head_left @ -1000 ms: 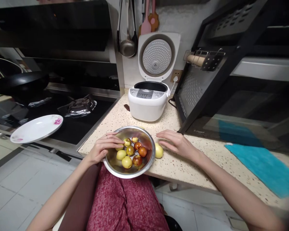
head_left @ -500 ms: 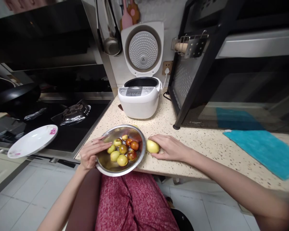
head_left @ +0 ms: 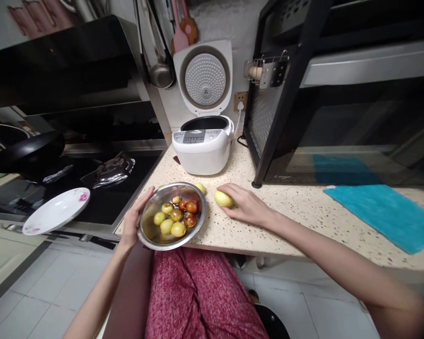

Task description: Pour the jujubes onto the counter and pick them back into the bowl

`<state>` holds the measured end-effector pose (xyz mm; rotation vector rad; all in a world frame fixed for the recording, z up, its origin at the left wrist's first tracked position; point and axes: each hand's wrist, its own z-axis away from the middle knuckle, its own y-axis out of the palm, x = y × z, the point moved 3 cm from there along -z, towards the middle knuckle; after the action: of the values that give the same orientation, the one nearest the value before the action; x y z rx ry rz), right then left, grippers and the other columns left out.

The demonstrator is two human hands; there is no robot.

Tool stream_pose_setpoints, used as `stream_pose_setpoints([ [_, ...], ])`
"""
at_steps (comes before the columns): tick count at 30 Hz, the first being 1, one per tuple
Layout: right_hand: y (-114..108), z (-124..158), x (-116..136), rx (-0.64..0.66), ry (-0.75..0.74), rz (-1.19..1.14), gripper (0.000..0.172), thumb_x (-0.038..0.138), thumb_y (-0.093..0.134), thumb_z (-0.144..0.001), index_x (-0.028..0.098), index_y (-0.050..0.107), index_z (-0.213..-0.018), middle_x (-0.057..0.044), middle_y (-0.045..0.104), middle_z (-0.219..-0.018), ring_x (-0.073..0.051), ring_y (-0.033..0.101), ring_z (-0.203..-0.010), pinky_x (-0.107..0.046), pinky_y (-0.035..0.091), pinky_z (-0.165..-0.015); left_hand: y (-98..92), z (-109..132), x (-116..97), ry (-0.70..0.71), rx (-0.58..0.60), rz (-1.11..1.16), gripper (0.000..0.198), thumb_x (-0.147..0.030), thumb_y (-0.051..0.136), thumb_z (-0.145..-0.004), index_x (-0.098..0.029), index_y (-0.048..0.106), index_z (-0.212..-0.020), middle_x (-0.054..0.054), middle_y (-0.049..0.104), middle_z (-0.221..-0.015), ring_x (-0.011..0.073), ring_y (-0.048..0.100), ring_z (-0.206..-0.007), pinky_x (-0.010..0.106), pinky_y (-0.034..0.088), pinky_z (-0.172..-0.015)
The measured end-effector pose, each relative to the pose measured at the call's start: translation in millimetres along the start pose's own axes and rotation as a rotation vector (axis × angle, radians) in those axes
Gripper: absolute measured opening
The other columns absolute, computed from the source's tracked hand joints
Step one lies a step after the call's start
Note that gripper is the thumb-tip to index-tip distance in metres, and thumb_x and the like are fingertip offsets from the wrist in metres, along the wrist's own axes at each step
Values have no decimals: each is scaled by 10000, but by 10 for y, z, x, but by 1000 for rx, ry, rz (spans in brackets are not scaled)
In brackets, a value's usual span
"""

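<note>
A shiny metal bowl (head_left: 201, 221) sits at the counter's front edge, partly overhanging it. Inside are several yellow-green and red-brown jujubes (head_left: 178, 229). My left hand (head_left: 132, 219) presses along the bowl's left side with its fingers stretched out; its thumb is hidden. Right of the bowl, my right hand (head_left: 243, 205) is closed around a larger, smooth yellow-green jujube (head_left: 223, 198), low over the counter. Behind the bowl's rim another yellow-green fruit (head_left: 199, 188) shows in part.
A white rice cooker (head_left: 202, 157) stands behind the bowl with its lid up. To the left are a gas stove (head_left: 141, 181), a wok (head_left: 28, 150) and a flowered plate (head_left: 56, 212). On the right are a black oven (head_left: 356, 127) and a blue cloth (head_left: 385, 216).
My left fingers have come out from over the bowl's rim to its outer side. The bowl has shifted slightly left, and my right hand with the jujube is farther from it.
</note>
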<state>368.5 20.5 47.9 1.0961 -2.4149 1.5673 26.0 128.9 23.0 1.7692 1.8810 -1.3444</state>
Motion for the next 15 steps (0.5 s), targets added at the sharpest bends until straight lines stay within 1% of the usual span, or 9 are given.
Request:
stream_pose_setpoints([
  [3, -23, -27, 53, -63, -42, -35, 513, 186, 633, -875, 200, 528, -1376, -154, 614, -1311, -298, 630, -1173, -506, 561, -983, 64, -28, -67, 16, 62, 84, 680, -640, 236, -1014, -220, 592, -1412, 53, 484, -1559, 300, 378, -1503, 523, 202, -1308],
  [6, -48, -57, 120, -120, -88, -65, 563, 193, 638, -900, 226, 486, -1441, -144, 583, -1364, -298, 601, -1240, -523, 532, -1046, 131, -39, -141, 28, 101, 108, 686, -674, 275, -994, -230, 613, -1393, 48, 457, -1578, 312, 368, -1504, 528, 199, -1306],
  [10, -65, -89, 165, -167, -113, -87, 594, 210, 645, -917, 241, 457, -1480, -137, 571, -1375, -293, 583, -1267, -524, 520, -1064, 254, -22, -223, 17, 150, 164, 714, -692, 263, -986, -224, 605, -1402, 61, 417, -1602, 336, 343, -1509, 555, 200, -1295],
  [12, -63, -99, 164, -168, -100, -99, 599, 224, 647, -921, 254, 453, -1488, -131, 578, -1362, -293, 585, -1260, -521, 524, -1054, 340, 3, -262, 8, 167, 180, 701, -679, 252, -992, -235, 595, -1412, 58, 395, -1614, 337, 327, -1515, 563, 192, -1293],
  [15, -54, -109, 156, -158, -75, -119, 570, 243, 637, -930, 259, 466, -1474, -124, 586, -1355, -292, 589, -1258, -517, 517, -1059, 485, 40, -319, 0, 175, 178, 667, -650, 244, -1009, -250, 589, -1416, 52, 401, -1610, 325, 328, -1514, 569, 186, -1292],
])
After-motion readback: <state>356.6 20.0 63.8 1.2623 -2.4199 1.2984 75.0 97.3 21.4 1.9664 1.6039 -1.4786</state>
